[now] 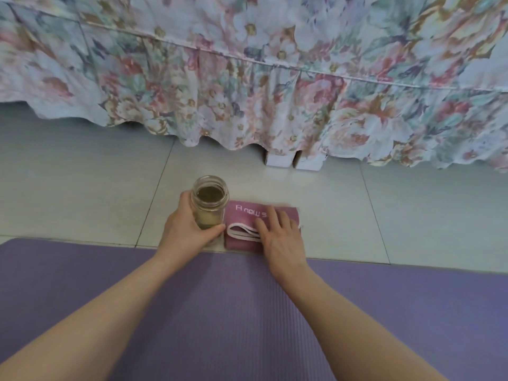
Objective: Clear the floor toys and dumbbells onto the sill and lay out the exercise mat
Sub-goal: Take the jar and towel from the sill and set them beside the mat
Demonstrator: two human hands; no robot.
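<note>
Beside the mat edge: our left hand (189, 229) grips the open glass jar (209, 202).
Right hand (277, 232): flat, released, on folded towel (261, 224).
Exercise mat (247, 312): soft, light; we'd grip its edge.

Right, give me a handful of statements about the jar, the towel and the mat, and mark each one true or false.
1. The left hand grips the glass jar. True.
2. The jar has a lid on. False: its mouth is open, with yellowish liquid inside.
3. The right hand lies flat on the folded pink towel. True.
4. The towel lies on the purple exercise mat. False: it lies on the tiled floor just past the mat's edge.
5. The mat is rolled up. False: it lies flat.
</note>
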